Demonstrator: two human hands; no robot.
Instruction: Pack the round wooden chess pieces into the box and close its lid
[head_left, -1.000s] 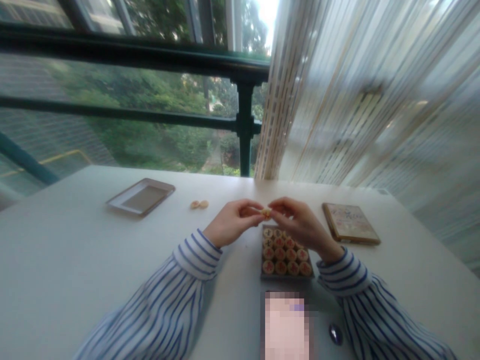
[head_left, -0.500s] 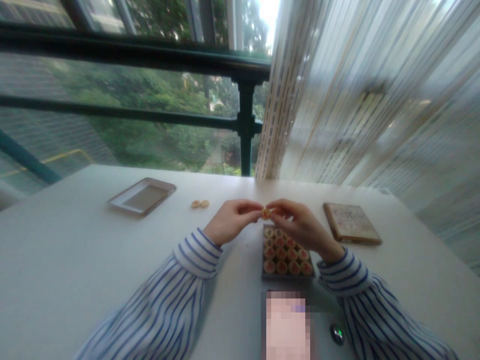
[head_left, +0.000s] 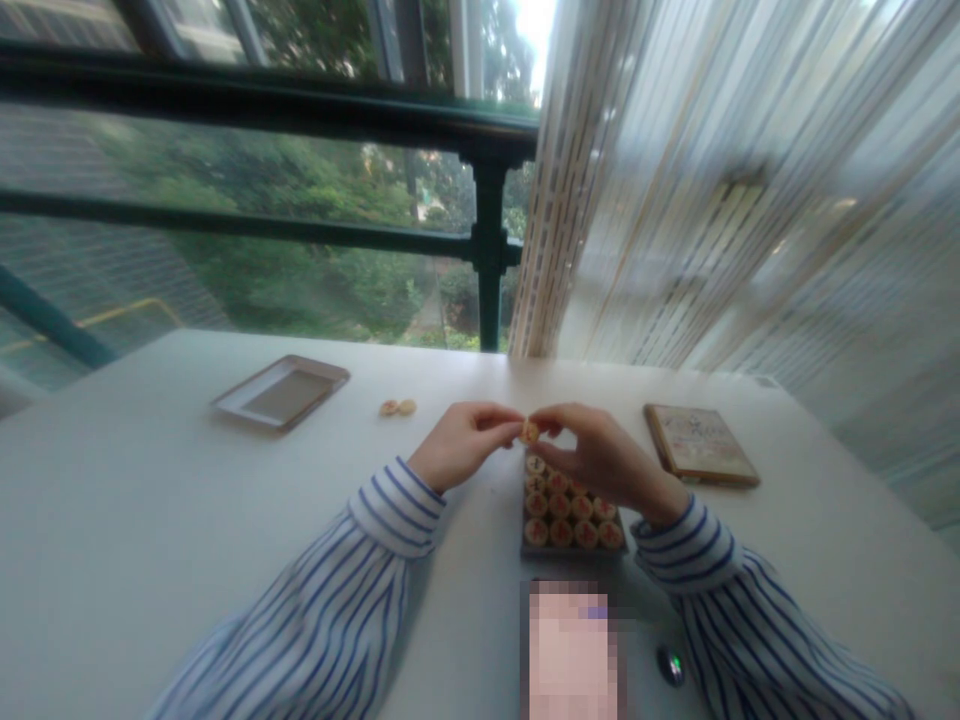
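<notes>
Both hands meet above the far end of the box of pieces (head_left: 570, 515): the left hand (head_left: 461, 450) and right hand (head_left: 596, 455) pinch one round game piece (head_left: 529, 432) between their fingertips, seemingly turning it for inspection. Setting it down calls for an open slot, though blur hides which.

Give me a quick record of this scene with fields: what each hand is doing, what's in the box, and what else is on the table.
left hand: pinches one round game piece at fingertips
right hand: pinches the same piece from the other side
box: open, below the hands, rows of round pieces with red marks
loose pieces: two, side by side on the table
tray: far left
lid: flat, right of the box
</notes>
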